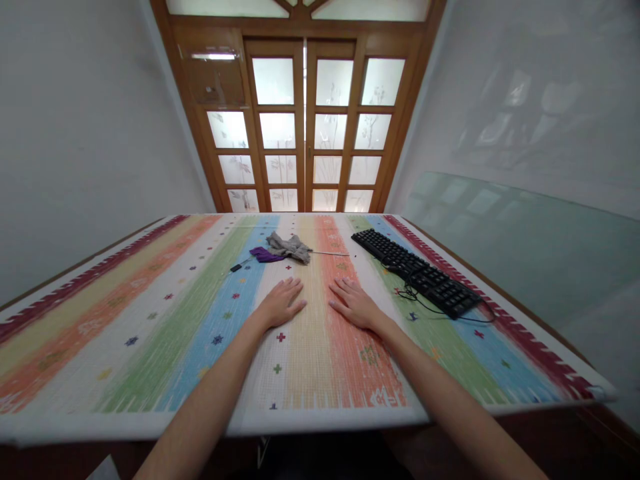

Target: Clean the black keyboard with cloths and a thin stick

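My left hand [283,303] lies flat on the striped tablecloth [310,360], fingers stretched out and holding nothing. Across from it, my right hand [354,304] rests palm down in the same way, on the orange stripe. Just beyond my left hand sits a crumpled grey cloth [290,247]. A purple cloth [266,255] touches its left side. From the grey cloth a thin rod or cord [330,253] sticks out to the right. A small black piece [236,268] lies left of the purple cloth. To the right of my right hand is a black keyboard [415,270], set at a slant.
The keyboard's cable [415,297] lies loosely coiled along its near side. A pale glass panel [525,247] leans by the right wall. Wooden doors with glass panes [305,127] stand past the table's far edge. Walls flank the table on both sides.
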### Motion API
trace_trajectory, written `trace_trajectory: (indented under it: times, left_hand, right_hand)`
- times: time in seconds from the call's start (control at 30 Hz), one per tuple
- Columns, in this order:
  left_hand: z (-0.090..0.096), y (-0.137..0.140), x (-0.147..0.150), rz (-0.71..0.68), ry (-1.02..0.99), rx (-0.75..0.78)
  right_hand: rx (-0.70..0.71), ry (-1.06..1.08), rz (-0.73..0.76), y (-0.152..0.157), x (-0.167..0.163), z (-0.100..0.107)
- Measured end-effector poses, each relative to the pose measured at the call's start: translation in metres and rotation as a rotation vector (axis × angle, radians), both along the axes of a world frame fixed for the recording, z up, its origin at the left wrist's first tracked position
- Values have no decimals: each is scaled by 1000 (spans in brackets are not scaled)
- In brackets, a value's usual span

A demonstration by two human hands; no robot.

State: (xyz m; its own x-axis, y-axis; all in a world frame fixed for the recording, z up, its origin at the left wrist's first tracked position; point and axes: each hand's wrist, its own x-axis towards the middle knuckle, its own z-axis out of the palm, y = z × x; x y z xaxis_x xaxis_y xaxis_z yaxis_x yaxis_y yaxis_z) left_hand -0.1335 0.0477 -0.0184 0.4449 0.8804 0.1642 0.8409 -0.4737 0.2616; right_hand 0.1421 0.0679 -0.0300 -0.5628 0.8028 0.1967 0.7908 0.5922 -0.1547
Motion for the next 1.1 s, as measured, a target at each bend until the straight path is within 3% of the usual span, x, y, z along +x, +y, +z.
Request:
trace_trajectory:
  times: [1.1]
  left_hand:
    - [-3, 1, -1, 5, 49, -17]
  right_hand:
    - [-50, 12, 2, -3, -1, 4]
